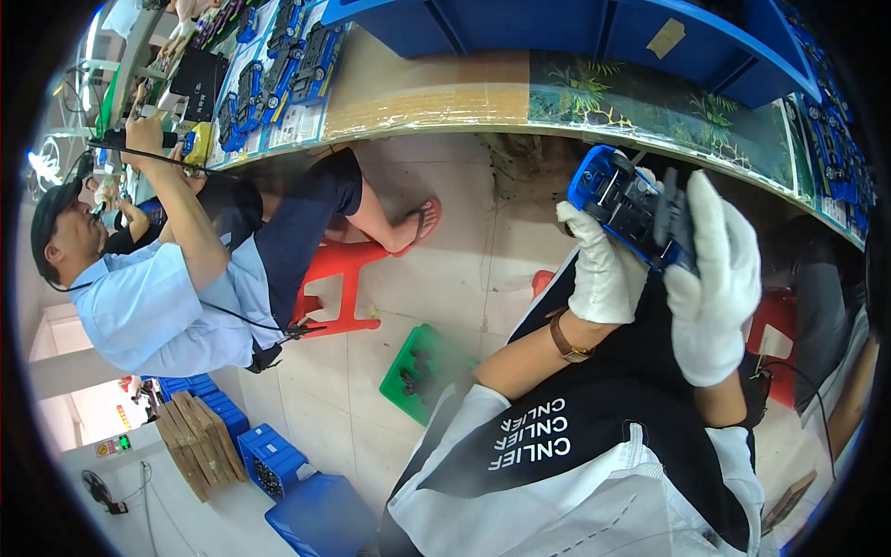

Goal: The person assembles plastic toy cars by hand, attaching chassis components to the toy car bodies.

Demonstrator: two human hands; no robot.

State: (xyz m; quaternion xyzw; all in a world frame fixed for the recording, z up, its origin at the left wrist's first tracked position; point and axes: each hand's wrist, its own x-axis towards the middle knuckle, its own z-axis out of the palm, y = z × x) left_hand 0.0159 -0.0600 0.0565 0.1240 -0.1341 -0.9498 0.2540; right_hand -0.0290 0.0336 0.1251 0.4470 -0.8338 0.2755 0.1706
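Observation:
A blue toy car (594, 178), its black underside turned up, is gripped in my white-gloved left hand (608, 278), above my lap and just short of the table edge. My right hand (716, 288), also gloved in white, has its fingers closed round a flat black plastic part (675, 215) at the car's near right end. Whether that part touches the underside or stands slightly off it, I cannot tell. The right fingers cover some of the car's end.
Across the table (427, 88) stands a large blue bin (557, 28). More toy cars (269, 79) lie at the far left and at the right. A co-worker (167, 297) sits on a red stool (339, 283) to the left. A green crate (408, 381) with dark parts rests on the floor.

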